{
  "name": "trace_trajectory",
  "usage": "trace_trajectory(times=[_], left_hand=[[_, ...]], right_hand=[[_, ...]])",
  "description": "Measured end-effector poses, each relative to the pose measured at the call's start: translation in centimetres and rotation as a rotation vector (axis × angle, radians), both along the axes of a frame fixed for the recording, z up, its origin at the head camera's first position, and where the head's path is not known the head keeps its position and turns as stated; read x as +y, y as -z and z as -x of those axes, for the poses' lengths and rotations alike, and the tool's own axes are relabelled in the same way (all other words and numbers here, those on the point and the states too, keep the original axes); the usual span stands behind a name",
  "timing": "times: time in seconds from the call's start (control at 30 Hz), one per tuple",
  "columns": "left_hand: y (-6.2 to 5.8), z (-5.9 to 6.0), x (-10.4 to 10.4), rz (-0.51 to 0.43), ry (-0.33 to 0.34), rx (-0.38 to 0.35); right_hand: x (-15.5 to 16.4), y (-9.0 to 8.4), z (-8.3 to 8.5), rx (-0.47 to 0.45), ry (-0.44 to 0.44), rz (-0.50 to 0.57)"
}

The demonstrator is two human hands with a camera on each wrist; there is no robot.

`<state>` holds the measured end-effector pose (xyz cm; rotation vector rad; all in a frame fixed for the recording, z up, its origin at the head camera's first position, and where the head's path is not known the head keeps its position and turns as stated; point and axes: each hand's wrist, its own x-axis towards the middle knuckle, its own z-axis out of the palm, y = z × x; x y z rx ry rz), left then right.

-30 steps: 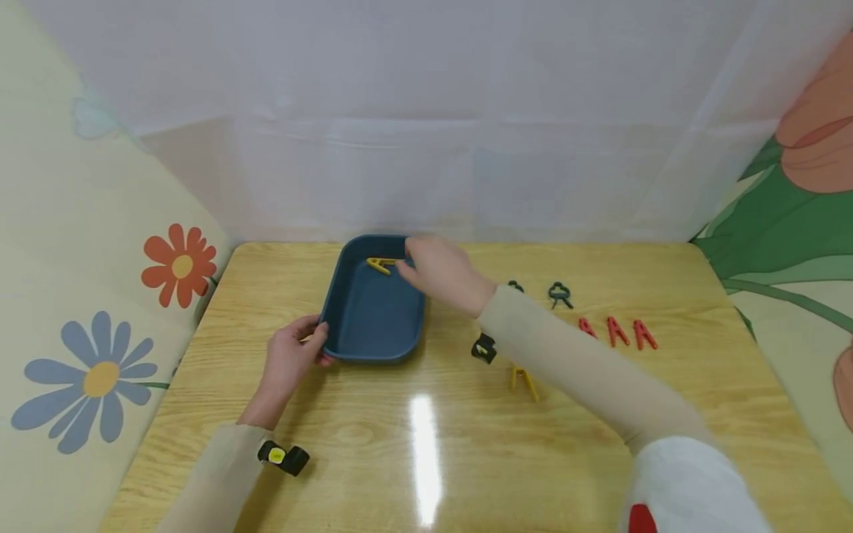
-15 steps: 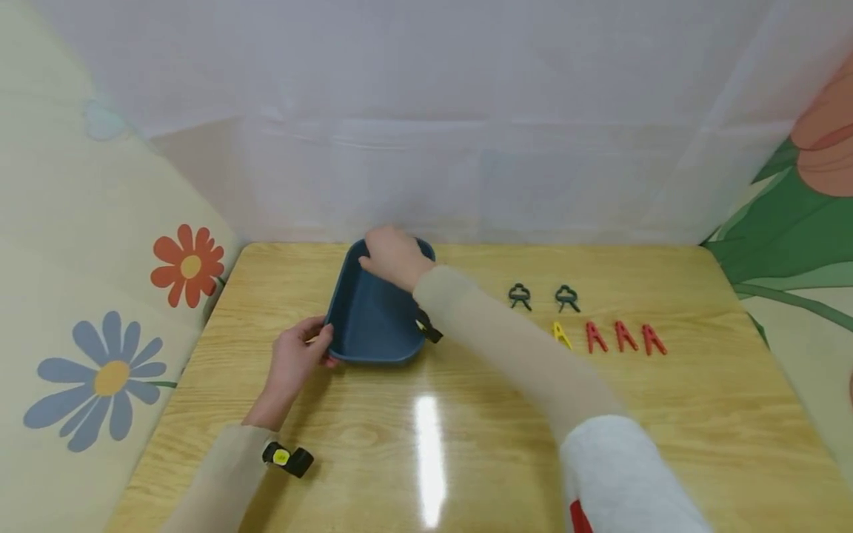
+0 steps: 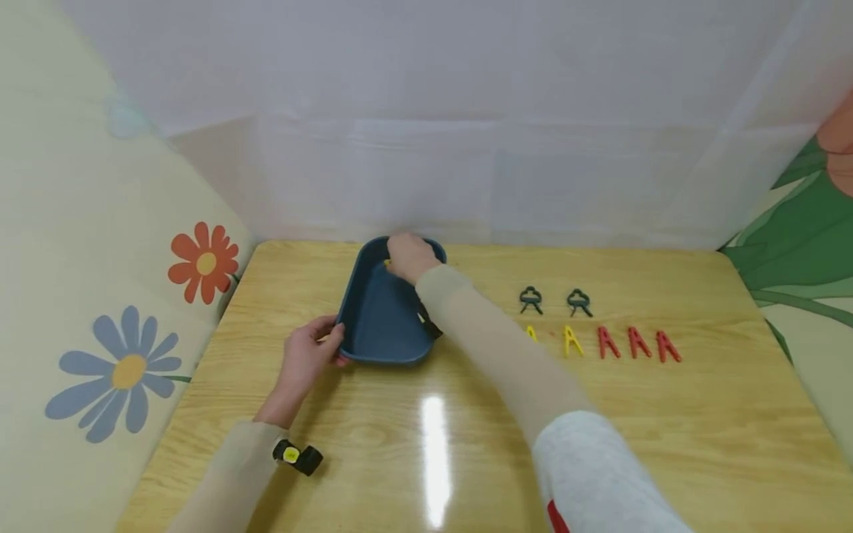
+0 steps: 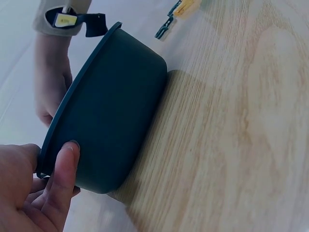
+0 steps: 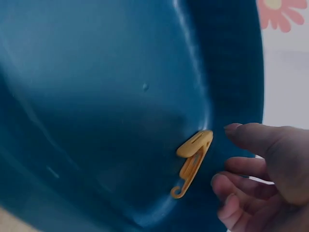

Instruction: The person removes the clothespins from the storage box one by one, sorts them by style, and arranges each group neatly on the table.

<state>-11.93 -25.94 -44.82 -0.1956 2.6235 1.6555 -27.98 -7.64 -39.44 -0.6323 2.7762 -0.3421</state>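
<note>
A dark blue tray [image 3: 373,326] sits on the wooden table [image 3: 466,444]. My left hand [image 3: 329,346] grips its near-left corner, with the thumb [image 4: 65,166] on the outer wall [image 4: 116,111]. My right hand [image 3: 402,259] hovers at the tray's far end. In the right wrist view a yellow clip [image 5: 193,162] lies in a corner inside the tray [image 5: 96,96]. The right hand's fingers [image 5: 251,179] are loosely curled just beside the clip and do not hold it.
Right of the tray, clips lie in rows: two dark green clips [image 3: 531,300] [image 3: 579,301], two yellow clips [image 3: 531,333] [image 3: 571,340] and three red clips [image 3: 637,342]. A white curtain backs the table. Flowered walls stand on both sides.
My right hand carried the yellow clip to the tray's far end and let it go; the clip now lies inside. My left hand kept its grip on the tray.
</note>
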Motion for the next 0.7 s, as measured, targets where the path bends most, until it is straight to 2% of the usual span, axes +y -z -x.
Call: trace_trajectory(times=[0.23, 0.7], left_hand=[[0.4, 0.0, 0.1, -0.010, 0.006, 0.006], [0.4, 0.1, 0.0, 0.013, -0.005, 0.008]], right_hand=[[-0.1, 1.7, 0.6, -0.031, 0.058, 0.014], [-1.5, 2.0, 0.8, -0.055, 0.135, -0.046]])
